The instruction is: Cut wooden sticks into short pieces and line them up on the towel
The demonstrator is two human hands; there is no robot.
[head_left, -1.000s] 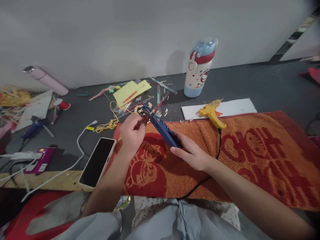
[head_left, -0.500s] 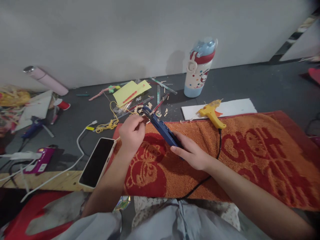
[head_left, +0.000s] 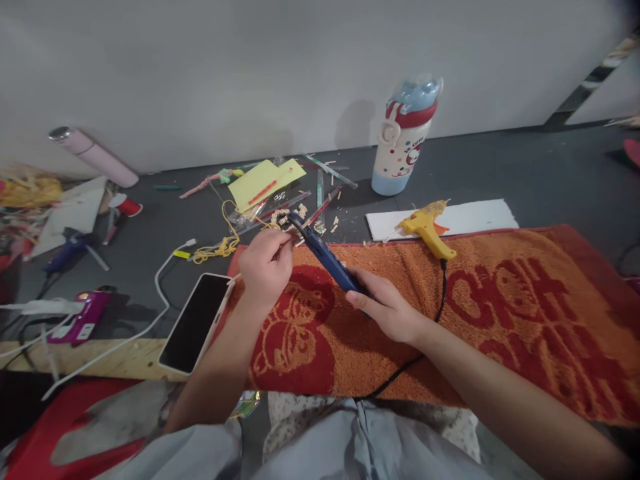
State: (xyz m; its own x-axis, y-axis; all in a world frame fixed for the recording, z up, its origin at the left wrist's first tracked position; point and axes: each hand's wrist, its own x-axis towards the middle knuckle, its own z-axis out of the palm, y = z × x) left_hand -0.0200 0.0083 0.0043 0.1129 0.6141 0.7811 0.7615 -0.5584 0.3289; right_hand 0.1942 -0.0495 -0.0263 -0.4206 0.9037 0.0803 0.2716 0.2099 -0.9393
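Note:
My right hand [head_left: 387, 307] is wrapped around the handle of a long dark blue cutter [head_left: 327, 259], which tilts up to the left above the towel. Next to the cutter's head, my left hand [head_left: 267, 263] is pinched closed on a thin pale wooden stick [head_left: 234, 279]. One end of this stick pokes out behind the hand, while the other reaches toward the cutter's jaws. Exactly where the jaws meet the stick is too small to tell. Short cut stick pieces [head_left: 335, 223] are scattered just beyond the cutter.
An orange and red towel [head_left: 400, 360] covers the front of the dark table. A yellow glue gun [head_left: 427, 230] rests on a white board [head_left: 480, 215]. Behind stands a bottle [head_left: 403, 153]. Left are a phone [head_left: 195, 323], yellow string [head_left: 215, 252], yellow paper [head_left: 255, 185] and a white cable [head_left: 163, 293].
The view has shifted slightly, moving the table things a little in the picture. Both hands keep their grips, and the cutter stays at nearly the same tilt.

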